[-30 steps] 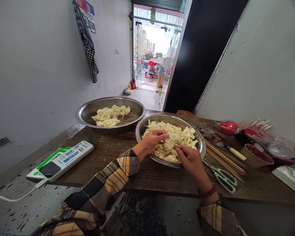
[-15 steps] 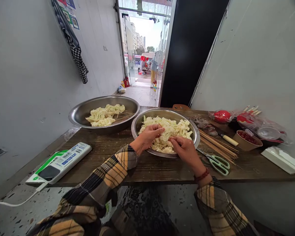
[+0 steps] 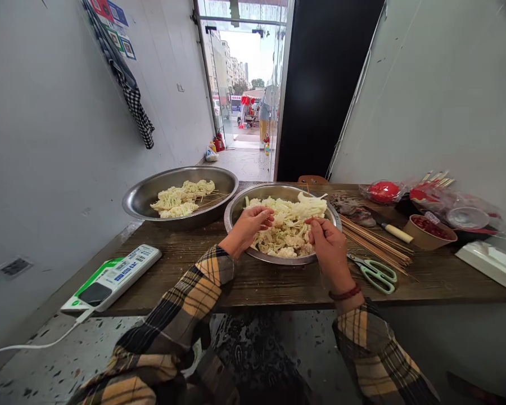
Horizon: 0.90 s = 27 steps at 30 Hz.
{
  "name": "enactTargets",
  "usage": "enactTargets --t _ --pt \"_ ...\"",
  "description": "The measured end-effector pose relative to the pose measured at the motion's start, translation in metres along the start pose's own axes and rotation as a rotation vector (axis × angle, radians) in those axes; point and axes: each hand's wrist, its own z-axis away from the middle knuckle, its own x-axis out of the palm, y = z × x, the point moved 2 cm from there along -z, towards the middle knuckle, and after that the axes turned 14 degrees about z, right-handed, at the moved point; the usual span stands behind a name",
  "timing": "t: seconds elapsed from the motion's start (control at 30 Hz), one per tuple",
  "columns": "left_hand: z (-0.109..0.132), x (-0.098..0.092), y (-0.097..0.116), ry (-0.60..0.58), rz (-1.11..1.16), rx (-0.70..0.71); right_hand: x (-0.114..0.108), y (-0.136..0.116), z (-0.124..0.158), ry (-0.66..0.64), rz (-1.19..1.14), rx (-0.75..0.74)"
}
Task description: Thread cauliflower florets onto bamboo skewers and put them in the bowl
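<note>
L hand point(image 3: 249, 226) loose, R hand point(image 3: 329, 244) pinching skewered cauliflower point(image 3: 312, 207) over bowl point(image 3: 287, 260), scissors point(image 3: 378, 275) & sticks point(image 3: 375, 242) close by.

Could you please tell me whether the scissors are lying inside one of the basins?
No, the scissors lie on the table, near the sticks and right of the nearer basin.

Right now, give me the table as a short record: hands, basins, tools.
left hand: over the right basin; grip unclear
right hand: fingers closed at the near edge of a cauliflower piece
right basin: loose cauliflower
left basin: more cauliflower, with thin sticks
right of basins: skewers, green-handled scissors, pale-handled knife
table's left end: white device with cable
</note>
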Motion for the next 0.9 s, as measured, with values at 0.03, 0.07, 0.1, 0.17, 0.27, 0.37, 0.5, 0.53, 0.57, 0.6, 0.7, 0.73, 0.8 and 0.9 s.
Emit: enactTargets --t 0.03,0.07,0.1,0.17,0.27,0.37,0.5,0.53,0.57,0.6,0.7,0.73,0.8,0.9 --pt "-0.002 0.000 0.000 0.000 -0.055 -0.001 -0.001 0.001 0.000 0.013 -0.013 0.006" --pt "-0.004 0.000 0.000 -0.003 -0.121 0.001 -0.001 0.001 0.000 0.016 -0.023 0.010" --pt "-0.007 0.000 0.000 -0.012 -0.205 0.010 -0.002 0.001 0.000 0.013 -0.030 0.013" --pt "-0.013 -0.001 0.001 -0.056 -0.440 0.055 -0.003 0.000 0.001 0.007 -0.045 0.017" --pt "-0.019 -0.004 0.003 -0.139 -0.901 0.189 -0.004 -0.001 0.002 0.006 -0.065 0.018" --pt "-0.019 -0.005 0.003 -0.202 -1.217 0.256 -0.005 -0.003 0.003 -0.015 -0.060 0.013" --pt "-0.018 -0.003 -0.005 -0.298 -1.373 0.178 -0.007 -0.004 0.004 -0.038 -0.022 0.005" --pt "-0.019 -0.003 -0.007 -0.307 -1.387 0.162 -0.008 -0.005 0.004 -0.041 -0.017 -0.001" --pt "-0.020 -0.003 -0.010 -0.308 -1.390 0.151 -0.008 -0.006 0.004 -0.043 -0.014 -0.008" --pt "-0.020 -0.004 -0.012 -0.299 -1.379 0.144 -0.009 -0.006 0.004 -0.045 -0.011 -0.016" --pt "-0.023 -0.009 -0.016 -0.247 -1.223 0.141 -0.009 -0.008 0.004 -0.047 -0.005 -0.021" --pt "-0.023 -0.010 -0.016 -0.228 -1.141 0.151 -0.009 -0.008 0.004 -0.048 -0.006 -0.018" --pt "-0.023 -0.011 -0.014 -0.182 -0.999 0.198 -0.009 -0.008 0.005 -0.054 -0.010 -0.011" --pt "-0.022 -0.012 -0.006 -0.094 -0.863 0.258 -0.008 -0.008 0.005 -0.066 -0.013 -0.011"
